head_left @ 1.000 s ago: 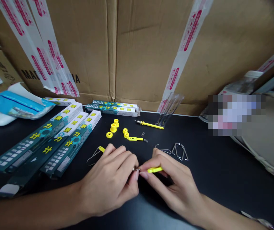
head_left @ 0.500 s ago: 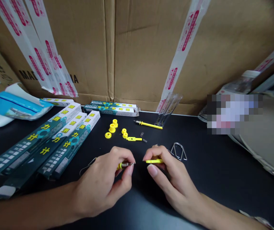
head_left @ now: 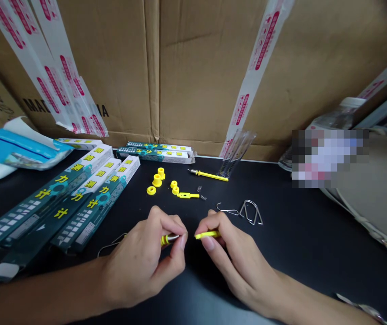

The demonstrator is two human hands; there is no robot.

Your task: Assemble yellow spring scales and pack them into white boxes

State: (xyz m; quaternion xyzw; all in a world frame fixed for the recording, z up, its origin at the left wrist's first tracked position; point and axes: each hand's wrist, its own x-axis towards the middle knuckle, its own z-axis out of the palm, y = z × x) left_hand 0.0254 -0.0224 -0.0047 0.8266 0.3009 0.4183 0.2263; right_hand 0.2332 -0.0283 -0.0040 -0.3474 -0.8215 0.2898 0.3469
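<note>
My left hand is closed, with thumb and forefinger pinching the tip of a yellow-ended metal spring. A bent wire hook juts out behind that hand. My right hand pinches a flat yellow plastic strip, its free end pointing at the left fingertips. A small gap separates the two pieces. Beyond the hands lie a yellow slotted piece, two small springs, several yellow plastic caps and a yellow rod with a metal spring end.
Wire hooks rest past my right hand. Clear plastic tubes lean against a large cardboard box. Long spring-scale boxes lie at left, near a blue packet. A bottle and a grey bag stand at right.
My right hand has moved left and slightly down with the yellow strip, narrowing the gap to the spring. My left hand has shifted a little left, still pinching the spring.
</note>
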